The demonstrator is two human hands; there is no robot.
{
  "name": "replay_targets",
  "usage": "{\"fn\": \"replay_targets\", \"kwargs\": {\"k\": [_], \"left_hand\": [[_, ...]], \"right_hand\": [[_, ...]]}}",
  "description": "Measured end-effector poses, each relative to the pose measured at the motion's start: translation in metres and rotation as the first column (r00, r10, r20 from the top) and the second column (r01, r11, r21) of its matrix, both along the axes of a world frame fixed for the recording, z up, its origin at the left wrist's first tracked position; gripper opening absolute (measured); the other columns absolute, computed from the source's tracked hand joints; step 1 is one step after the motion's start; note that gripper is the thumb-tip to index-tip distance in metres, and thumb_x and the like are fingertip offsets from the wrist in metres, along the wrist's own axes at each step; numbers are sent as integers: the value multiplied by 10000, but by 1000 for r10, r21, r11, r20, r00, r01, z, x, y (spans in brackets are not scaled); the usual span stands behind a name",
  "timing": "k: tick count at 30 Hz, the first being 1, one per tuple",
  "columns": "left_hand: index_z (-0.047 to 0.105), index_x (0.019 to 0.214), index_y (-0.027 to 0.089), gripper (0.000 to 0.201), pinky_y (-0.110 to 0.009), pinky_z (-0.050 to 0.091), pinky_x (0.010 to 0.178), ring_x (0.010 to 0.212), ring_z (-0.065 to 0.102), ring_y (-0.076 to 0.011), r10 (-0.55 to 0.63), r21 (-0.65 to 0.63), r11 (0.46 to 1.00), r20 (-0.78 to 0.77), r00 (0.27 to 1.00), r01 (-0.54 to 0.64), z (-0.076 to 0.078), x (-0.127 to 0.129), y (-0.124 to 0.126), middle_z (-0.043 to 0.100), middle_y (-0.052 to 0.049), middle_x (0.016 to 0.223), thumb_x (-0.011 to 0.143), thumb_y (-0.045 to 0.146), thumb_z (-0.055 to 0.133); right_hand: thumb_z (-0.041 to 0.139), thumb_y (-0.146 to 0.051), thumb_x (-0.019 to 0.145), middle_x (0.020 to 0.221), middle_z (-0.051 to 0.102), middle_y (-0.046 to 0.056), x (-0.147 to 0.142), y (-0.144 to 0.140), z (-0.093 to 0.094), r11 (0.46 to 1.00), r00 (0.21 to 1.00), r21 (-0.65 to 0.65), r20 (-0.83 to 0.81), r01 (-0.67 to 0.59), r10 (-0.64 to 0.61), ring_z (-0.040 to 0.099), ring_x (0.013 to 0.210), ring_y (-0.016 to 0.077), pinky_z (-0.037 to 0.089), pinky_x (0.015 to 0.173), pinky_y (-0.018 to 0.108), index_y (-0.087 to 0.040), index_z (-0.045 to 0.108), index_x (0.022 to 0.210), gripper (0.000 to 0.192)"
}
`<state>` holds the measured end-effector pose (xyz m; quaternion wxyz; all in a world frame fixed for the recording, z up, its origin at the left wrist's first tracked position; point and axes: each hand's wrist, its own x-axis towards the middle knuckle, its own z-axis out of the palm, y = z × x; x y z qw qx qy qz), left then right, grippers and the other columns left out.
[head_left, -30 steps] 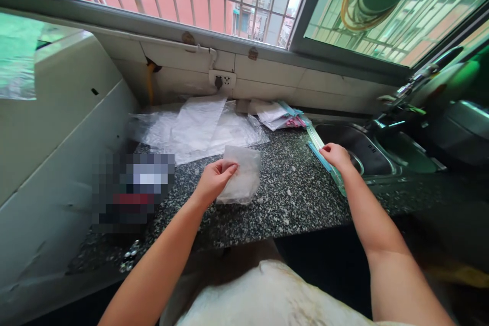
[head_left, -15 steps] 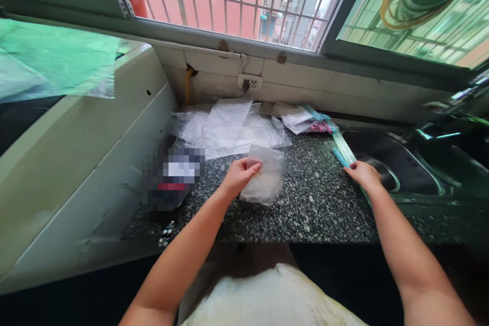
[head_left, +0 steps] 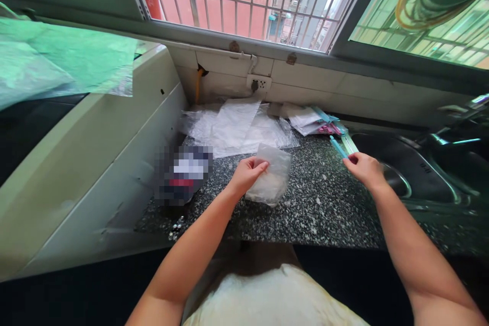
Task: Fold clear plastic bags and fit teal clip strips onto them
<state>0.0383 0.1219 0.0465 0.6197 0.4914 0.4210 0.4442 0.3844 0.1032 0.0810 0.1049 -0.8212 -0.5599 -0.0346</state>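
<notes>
At frame centre, your left hand [head_left: 246, 174] pinches a small clear bag [head_left: 272, 179] by its edge. Right of centre, your right hand [head_left: 363, 169] has its fingers closed on blue sealing sticks [head_left: 343, 145] beside the sink [head_left: 416, 173].

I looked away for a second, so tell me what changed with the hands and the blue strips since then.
The right hand now pinches the near ends of the blue strips, lifting them a little off the counter edge by the sink. The left hand still holds the small clear bag above the counter.
</notes>
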Motion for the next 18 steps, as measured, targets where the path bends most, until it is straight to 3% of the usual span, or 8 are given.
{"fn": "replay_targets", "kwargs": {"k": [2, 4, 9, 12, 15, 18], "left_hand": [[614, 623, 130, 244, -220, 349, 524, 528, 471, -94, -2, -1, 1000, 5, 1000, 2, 0, 0, 0, 580, 8, 559, 613, 365, 679], [614, 624, 130, 245, -219, 346, 526, 528, 470, -94, 2, -6, 1000, 10, 1000, -2, -1, -1, 1, 582, 8, 560, 608, 365, 681], [635, 648, 128, 250, -222, 354, 542, 535, 481, -99, 11, -23, 1000, 16, 1000, -10, -1, -1, 3, 597, 4, 568, 584, 363, 689], [650, 664, 124, 258, -226, 372, 570, 558, 499, -105, 19, -26, 999, 29, 999, -18, -1, -1, 4, 611, 0, 581, 566, 357, 699], [658, 680, 120, 263, -227, 377, 582, 571, 505, -106, 12, -39, 999, 50, 999, -10, 0, -1, 3, 619, 0, 595, 549, 344, 706], [653, 683, 121, 258, -225, 372, 569, 565, 500, -105, -11, -54, 998, 64, 998, 15, -1, -1, 3, 615, 2, 598, 552, 338, 704]], "right_hand": [[524, -345, 760, 824, 687, 112, -24, 1, 7, 990, 993, 84, 35, -113, 110, 627, 789, 254, 458, 686, 350, -185, 658, 788, 210], [506, -330, 776, 822, 675, 108, -47, 2, 13, 938, 960, 205, 78, -279, 268, 610, 803, 245, 462, 727, 363, -176, 644, 795, 207], [507, -311, 813, 755, 637, 75, -97, 0, 21, 705, 804, 401, 173, -585, 569, 561, 761, 216, 454, 723, 364, -185, 612, 792, 166], [521, -269, 824, 738, 628, 62, -123, -4, 24, 580, 715, 458, 206, -674, 668, 546, 745, 203, 451, 699, 343, -187, 595, 794, 114], [530, -237, 836, 731, 626, 47, -144, -7, 21, 490, 642, 484, 216, -725, 736, 539, 741, 189, 451, 693, 322, -195, 583, 797, 78], [535, -232, 845, 736, 626, 49, -155, -8, 12, 451, 603, 483, 219, -750, 768, 538, 731, 184, 457, 680, 312, -188, 580, 808, 73]]}}
